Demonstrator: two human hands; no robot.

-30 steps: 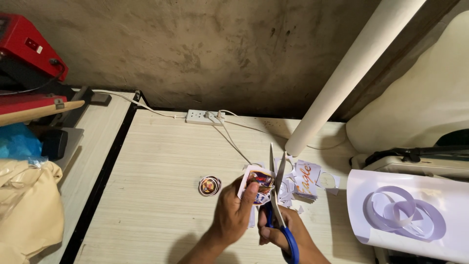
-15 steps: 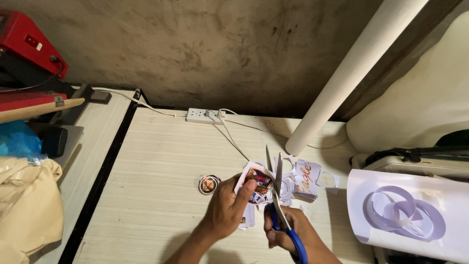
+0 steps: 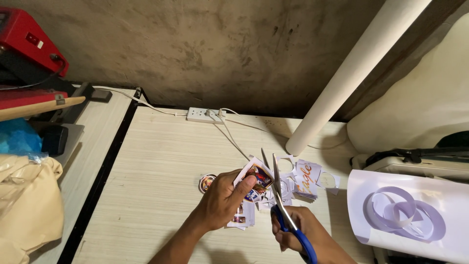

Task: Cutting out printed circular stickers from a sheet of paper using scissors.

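Note:
My left hand (image 3: 222, 199) pinches a printed paper sheet (image 3: 256, 178) with colourful pictures, held above the light wooden table (image 3: 161, 166). In my right hand (image 3: 303, 233) are blue-handled scissors (image 3: 281, 205), blades apart and pointing away from me, right beside the sheet's edge. A round cut-out sticker (image 3: 206, 182) lies on the table just left of my left hand. Under and right of the sheet lies a heap of cut paper scraps (image 3: 303, 181).
A white paper roll (image 3: 351, 73) leans against the wall at the right. A white power strip (image 3: 205, 115) with cables lies at the table's back edge. A red machine (image 3: 27, 49) stands far left, a beige bag (image 3: 27, 210) below it. White printed sheets (image 3: 408, 215) lie at right.
Both hands have shifted slightly with the sheet and scissors. The scissor blades have stayed apart at the sheet's edge.

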